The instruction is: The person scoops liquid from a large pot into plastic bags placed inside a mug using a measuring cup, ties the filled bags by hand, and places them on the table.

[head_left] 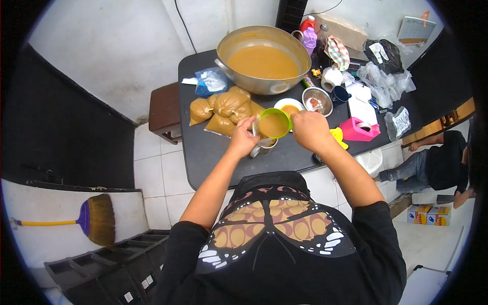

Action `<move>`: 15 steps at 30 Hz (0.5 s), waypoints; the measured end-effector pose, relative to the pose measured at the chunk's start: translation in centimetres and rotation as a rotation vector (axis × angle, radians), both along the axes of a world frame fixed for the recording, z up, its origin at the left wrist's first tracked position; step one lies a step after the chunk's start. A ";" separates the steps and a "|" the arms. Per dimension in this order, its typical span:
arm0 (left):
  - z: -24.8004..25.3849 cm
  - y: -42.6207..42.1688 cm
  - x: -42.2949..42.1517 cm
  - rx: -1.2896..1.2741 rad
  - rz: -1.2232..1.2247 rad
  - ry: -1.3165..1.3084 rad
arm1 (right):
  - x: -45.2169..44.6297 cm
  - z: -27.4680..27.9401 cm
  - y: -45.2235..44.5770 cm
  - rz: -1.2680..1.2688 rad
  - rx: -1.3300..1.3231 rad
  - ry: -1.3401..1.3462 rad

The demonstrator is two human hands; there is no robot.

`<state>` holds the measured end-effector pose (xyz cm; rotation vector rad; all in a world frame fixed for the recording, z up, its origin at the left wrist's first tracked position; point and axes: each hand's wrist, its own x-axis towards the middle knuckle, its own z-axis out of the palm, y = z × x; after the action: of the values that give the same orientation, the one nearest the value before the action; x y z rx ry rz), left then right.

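Observation:
My right hand [310, 131] is closed on the handle of a green measuring cup [290, 120], which holds brown sauce [273, 125] and looks tilted to the left. Just left of the cup, my left hand [243, 137] pinches the edge of what looks like a clear plastic bag [255, 128]. A metal mug [265, 148] stands below them, partly hidden by the cup. Behind my left hand lie several tied plastic bags of brown sauce [231, 105]. A white bowl [297, 102] with sauce in it sits behind the green cup.
A large metal pot [269, 87] of sauce stands at the back of the black table [213, 157]. To the right are a steel bowl [329, 104], a pink container [358, 130], a paper roll [332, 77] and plastic bags [386, 84]. Another person [442, 157] is at far right.

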<state>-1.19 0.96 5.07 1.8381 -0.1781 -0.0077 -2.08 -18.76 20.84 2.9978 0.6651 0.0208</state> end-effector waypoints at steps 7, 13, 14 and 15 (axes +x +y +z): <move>-0.5 -0.2 0.0 -0.066 -0.010 -0.001 | -0.2 0.7 0.7 0.031 -0.044 -0.052; -0.1 -0.4 -0.3 -0.079 0.008 0.014 | -0.3 1.0 1.2 0.064 -0.091 -0.109; -0.1 -0.5 -0.3 -0.090 0.012 0.011 | -0.4 1.2 1.3 0.072 -0.094 -0.119; -0.1 -0.6 -0.4 -0.103 0.016 0.013 | -0.5 1.3 1.4 0.079 -0.097 -0.128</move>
<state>-1.57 0.34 4.99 1.7367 -0.1516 0.0004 -2.57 -17.37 22.19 2.8475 0.7470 0.1772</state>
